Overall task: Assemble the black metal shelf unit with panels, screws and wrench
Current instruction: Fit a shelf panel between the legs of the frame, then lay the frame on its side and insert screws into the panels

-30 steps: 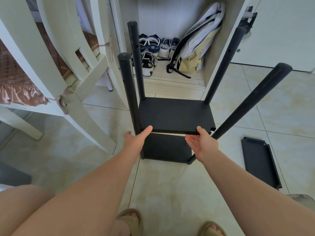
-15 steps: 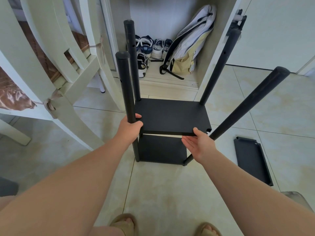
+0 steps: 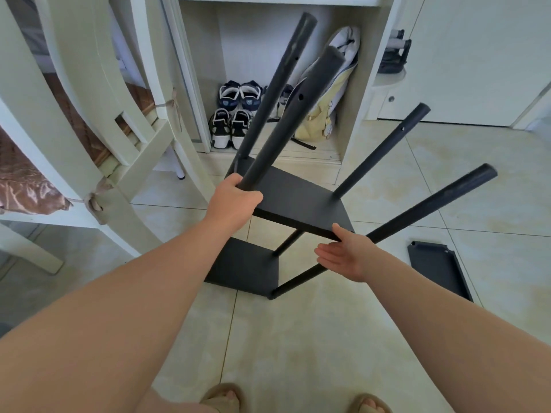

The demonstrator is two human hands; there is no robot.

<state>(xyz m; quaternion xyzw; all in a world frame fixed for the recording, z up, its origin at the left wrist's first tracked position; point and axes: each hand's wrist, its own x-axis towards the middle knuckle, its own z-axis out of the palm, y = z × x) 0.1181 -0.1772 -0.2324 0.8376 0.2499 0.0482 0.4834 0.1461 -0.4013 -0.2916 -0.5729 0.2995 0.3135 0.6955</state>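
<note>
- Head view. Floor [image 3: 298,338]: pale glossy tiles with thin grout lines, mottled beige and cream.
- Shelf unit [image 3: 298,201] stands on the floor in mid-frame, tilted. Its four black posts lean up and to the right, fanned apart by the wide lens.
- Two black panels are fitted: the upper panel is the one pointed at, and the lower panel [image 3: 244,266] sits near the floor. The near-right post foot appears to touch the tile.
- Left hand [image 3: 232,198]: fingers wrapped round the near-left post [image 3: 298,99] where it meets the upper panel.
- Right hand [image 3: 346,256]: fingers straight, palm up, at the near-right corner of the upper panel. The thumb touches the panel edge and nothing is gripped.
- Loose panel [image 3: 438,269]: black, lying flat on the tiles to the right, apart from the unit.
- Left of frame: a white wooden chair [image 3: 89,84] with a brownish cushion [image 3: 26,186] tied on by fabric strips.
- Behind the unit: an open white cabinet [image 3: 354,114]. Its bottom compartment holds pairs of shoes [image 3: 235,114] on the left and a pale backpack [image 3: 328,108] leaning on the right.
- Far right: a white door [image 3: 477,55].
- Bottom edge: two sandalled feet [image 3: 222,397] on the tiles.
</note>
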